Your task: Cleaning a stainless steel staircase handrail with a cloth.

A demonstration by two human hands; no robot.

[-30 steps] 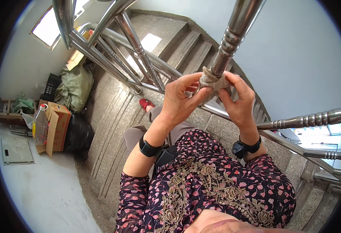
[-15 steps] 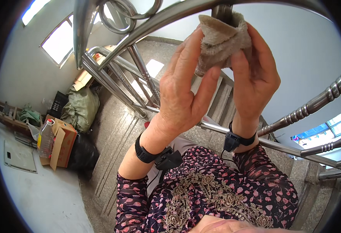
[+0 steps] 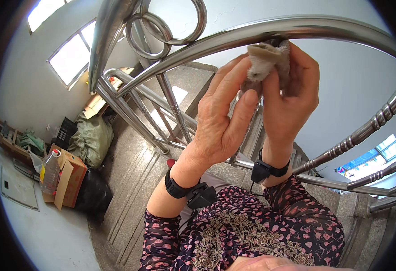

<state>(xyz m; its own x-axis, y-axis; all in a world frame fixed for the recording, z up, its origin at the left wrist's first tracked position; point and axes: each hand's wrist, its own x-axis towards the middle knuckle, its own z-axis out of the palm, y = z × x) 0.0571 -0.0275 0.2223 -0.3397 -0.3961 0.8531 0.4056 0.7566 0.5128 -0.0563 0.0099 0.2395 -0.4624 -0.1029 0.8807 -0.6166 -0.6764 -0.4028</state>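
Both my hands are raised to a shiny metal stair railing (image 3: pixel 207 45). Between them a greyish-beige cloth (image 3: pixel 264 61) is wrapped around the top of an upright baluster, just under the railing's curved bar. My left hand (image 3: pixel 222 113) presses the cloth from the left side, its thumb pointing up along the front. My right hand (image 3: pixel 292 86) grips it from the right, thumb in front and fingers curled behind. The baluster's upper part is hidden by the cloth and hands. Each wrist wears a black strap with a small black device.
Interlocked metal rings (image 3: pixel 155 34) sit on the railing at upper left. Stone steps (image 3: pixel 130 207) lie below. By the left wall are a cardboard box (image 3: pixel 74 180), a plastic bottle (image 3: pixel 50 174), a green sack (image 3: pixel 93 140) and a black bag (image 3: pixel 96 192). Another twisted baluster (image 3: pixel 360 131) slants at right.
The railing and rings appear lower in view. The cloth now sits closer under the curved bar and looks more bunched, with both hands still around it.
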